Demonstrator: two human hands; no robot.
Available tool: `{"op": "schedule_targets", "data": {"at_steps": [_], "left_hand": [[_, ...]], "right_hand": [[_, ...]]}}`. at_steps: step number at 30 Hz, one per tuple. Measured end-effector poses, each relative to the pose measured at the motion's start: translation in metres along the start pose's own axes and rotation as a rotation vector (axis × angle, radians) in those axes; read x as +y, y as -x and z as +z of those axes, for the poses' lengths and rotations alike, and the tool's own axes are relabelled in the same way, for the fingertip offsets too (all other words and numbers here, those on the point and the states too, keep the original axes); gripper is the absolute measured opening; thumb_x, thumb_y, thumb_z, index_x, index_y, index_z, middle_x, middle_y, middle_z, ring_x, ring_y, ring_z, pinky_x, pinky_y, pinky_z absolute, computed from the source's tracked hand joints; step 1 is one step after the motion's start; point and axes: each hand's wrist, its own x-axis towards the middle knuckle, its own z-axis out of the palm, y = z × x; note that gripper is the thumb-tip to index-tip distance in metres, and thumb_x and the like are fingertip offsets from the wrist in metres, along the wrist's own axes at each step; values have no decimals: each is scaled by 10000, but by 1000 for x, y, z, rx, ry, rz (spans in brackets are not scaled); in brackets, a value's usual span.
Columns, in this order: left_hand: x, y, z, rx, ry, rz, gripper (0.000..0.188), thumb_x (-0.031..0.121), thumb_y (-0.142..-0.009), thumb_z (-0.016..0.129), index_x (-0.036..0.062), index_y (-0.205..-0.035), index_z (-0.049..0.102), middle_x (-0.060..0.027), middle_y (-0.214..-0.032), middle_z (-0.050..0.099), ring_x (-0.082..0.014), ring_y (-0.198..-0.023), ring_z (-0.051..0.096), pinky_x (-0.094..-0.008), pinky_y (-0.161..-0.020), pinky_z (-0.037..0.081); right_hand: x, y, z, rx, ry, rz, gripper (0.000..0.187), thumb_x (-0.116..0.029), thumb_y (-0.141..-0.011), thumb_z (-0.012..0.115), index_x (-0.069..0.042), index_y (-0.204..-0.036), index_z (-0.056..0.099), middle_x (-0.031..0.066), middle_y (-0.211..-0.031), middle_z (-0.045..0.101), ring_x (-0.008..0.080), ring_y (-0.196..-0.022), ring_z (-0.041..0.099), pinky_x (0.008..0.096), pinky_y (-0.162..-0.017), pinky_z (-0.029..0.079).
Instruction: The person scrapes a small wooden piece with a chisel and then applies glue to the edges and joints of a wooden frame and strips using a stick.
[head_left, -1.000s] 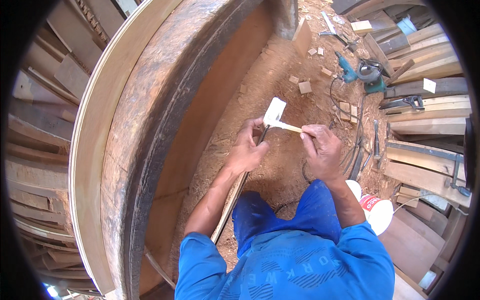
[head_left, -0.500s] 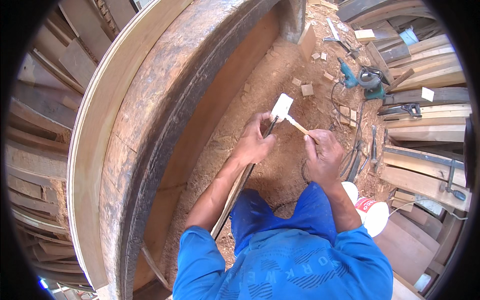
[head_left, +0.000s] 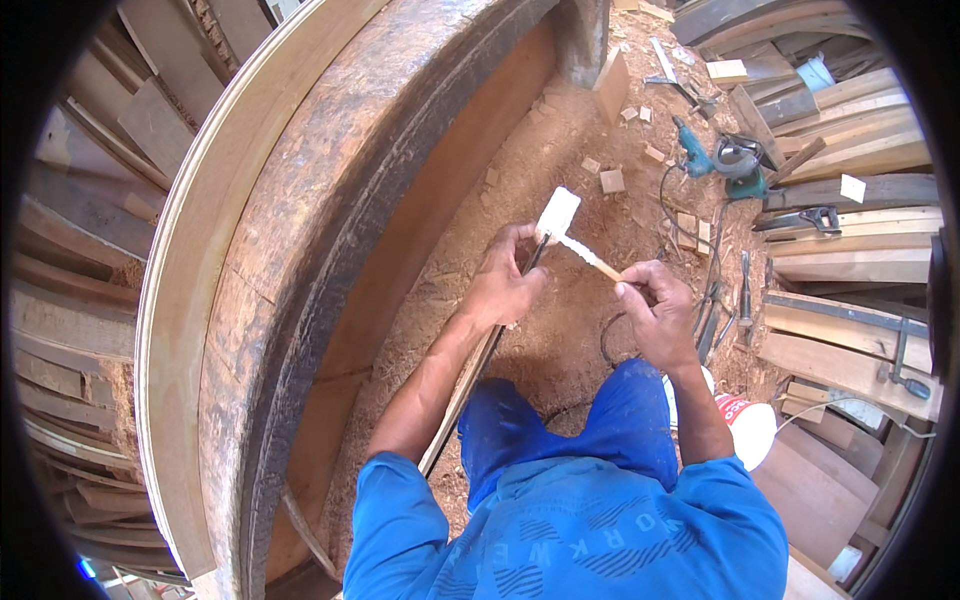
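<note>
My left hand (head_left: 507,278) is closed on a small flat wooden block (head_left: 558,213) whose upper face is coated white. A long, narrow, dark-edged strip of wood (head_left: 462,392) runs beneath that hand and forearm; its far end meets the block, and I cannot tell whether the two are joined. My right hand (head_left: 657,305) pinches a thin wooden stick (head_left: 607,269) between thumb and fingers. White paste covers the stick's far part, and its tip touches the block's lower right edge.
At left curves a large weathered wooden hull-like form (head_left: 290,230). Sawdust and offcuts (head_left: 612,181) litter the ground. To the right lie a teal power tool (head_left: 694,150) with its cord, a handsaw (head_left: 803,221), a clamp (head_left: 905,372) and stacked boards. A white-and-red tub (head_left: 748,425) stands beside my right forearm.
The block has shifted slightly left. My right hand has moved a little to the right, showing more of the paste-covered stick.
</note>
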Motion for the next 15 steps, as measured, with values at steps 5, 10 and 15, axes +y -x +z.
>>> {"op": "schedule_targets", "data": {"at_steps": [5,10,15], "left_hand": [[31,5,-4,-67,36,-128,563,153,-873,658,-6,-1379,470,-146,-1081,649,-155,-928,618,-319,-816,510],[20,5,-2,-55,24,-109,584,148,-873,661,4,-1396,448,-135,-1065,644,-148,-862,609,-316,-761,511],[20,4,6,-24,15,-126,565,127,-818,658,-21,-1331,474,-184,-1104,628,-248,-1007,630,-374,-884,502]], "right_hand": [[-1,-6,0,-31,51,2,45,-5,-888,674,0,-923,647,79,-741,639,131,-646,603,290,-593,474],[-20,4,7,62,25,-76,36,-19,-896,665,-17,-929,654,99,-773,652,159,-657,627,310,-608,485],[-18,-15,15,85,325,-330,63,-18,-872,678,-27,-928,651,142,-829,661,271,-680,655,375,-620,506]]}}
